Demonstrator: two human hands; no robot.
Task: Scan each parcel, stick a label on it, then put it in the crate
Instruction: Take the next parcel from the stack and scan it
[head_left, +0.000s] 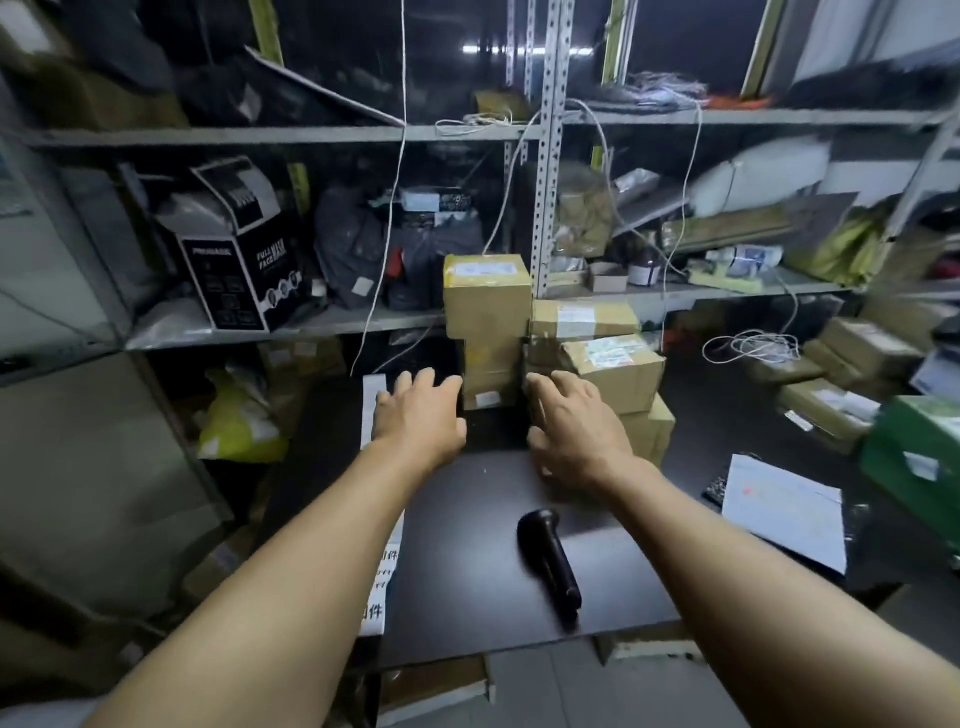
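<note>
Both hands reach out spread and holding nothing, left hand and right hand flanking the parcel stack at the far edge of the surface. I judge a low pull could topple the top parcel; the scanner lies nearer me.

Both arms outstretched; left hand and right hand empty, fingers spread.
</note>
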